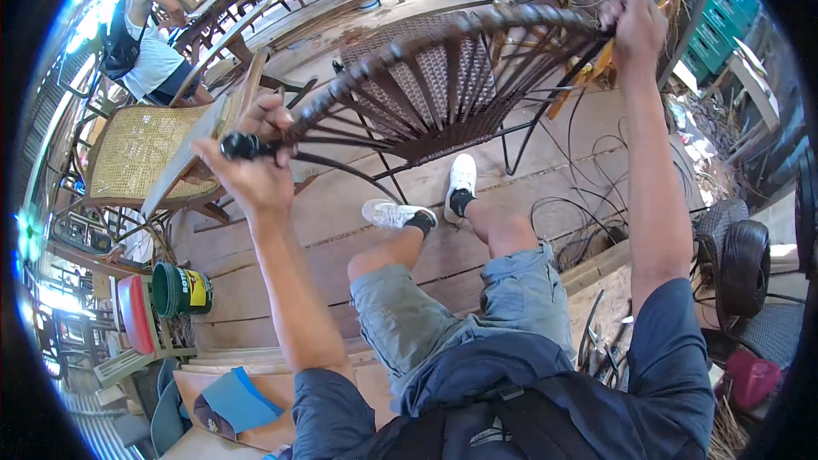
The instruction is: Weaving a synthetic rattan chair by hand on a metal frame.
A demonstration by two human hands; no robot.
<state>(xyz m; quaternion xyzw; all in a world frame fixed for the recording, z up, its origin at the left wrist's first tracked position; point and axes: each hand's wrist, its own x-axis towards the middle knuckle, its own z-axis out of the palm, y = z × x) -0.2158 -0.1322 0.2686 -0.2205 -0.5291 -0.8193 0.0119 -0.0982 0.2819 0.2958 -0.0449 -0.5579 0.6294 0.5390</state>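
Observation:
A dark brown woven chair (439,140) stands in front of my legs, its curved rim wrapped in strip and narrow bands fanning from the seat up to it. My left hand (256,149) is closed round the rim's left end, where a dark, rounded black end pokes out beside the thumb. From there a loose black strip (354,172) curves down toward my shoe. My right hand (635,25), a little blurred, has its fingers closed at the rim's right end. Thin pale strands show above that hand, and I cannot make out whether it holds them.
Cane-seated chair (149,149) stands left, near a green bucket (175,290). Loose black strips (579,213) lie on the boards at right, by a dark coil (744,268). Green crates (720,17) stand far right. Another person (158,43) bends over a table far left.

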